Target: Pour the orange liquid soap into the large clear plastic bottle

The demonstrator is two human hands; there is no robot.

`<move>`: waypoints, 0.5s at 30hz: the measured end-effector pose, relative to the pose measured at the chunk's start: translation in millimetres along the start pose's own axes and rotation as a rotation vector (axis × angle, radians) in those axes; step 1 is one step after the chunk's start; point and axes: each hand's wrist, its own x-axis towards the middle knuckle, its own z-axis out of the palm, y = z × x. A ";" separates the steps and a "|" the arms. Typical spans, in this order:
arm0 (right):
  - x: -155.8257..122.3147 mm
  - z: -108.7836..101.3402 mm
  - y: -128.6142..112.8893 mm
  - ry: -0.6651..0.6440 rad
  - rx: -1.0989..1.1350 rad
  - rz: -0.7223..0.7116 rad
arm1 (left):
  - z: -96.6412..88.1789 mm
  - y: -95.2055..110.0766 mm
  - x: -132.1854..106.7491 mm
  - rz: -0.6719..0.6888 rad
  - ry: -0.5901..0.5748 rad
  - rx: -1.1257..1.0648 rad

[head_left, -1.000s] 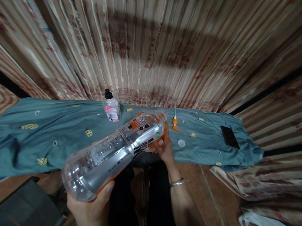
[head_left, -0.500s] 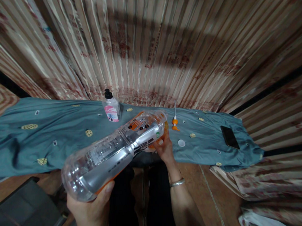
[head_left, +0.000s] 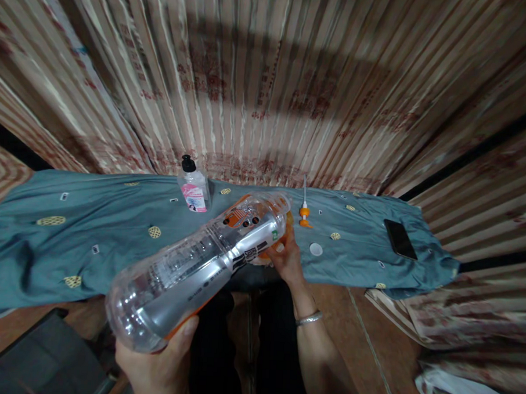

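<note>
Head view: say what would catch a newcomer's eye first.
The large clear bottle likely comes first, slanting across the middle from the left hand at its base to the right hand. Next, the black-capped bottle stands beyond it, left of centre, and the orange pump lies to the right, on the teal cloth.

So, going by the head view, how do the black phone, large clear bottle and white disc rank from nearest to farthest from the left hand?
From the left hand:
1. Large clear bottle: base in its grip.
2. White disc: right of the bottle, on the cloth.
3. Black phone: towards the cloth's right end.
</note>
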 end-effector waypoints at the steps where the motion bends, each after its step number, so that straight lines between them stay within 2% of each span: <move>1: 0.0 -0.2 0.5 0.005 -0.003 -0.004 | -0.4 0.1 0.0 0.006 0.003 0.004; 7: 1.7 -0.3 3.5 0.002 -0.040 -0.004 | -0.2 1.2 1.4 -0.010 -0.017 -0.024; 15: 1.2 0.3 -2.6 -0.011 0.006 0.017 | -2.3 -4.6 1.8 -0.022 0.022 0.010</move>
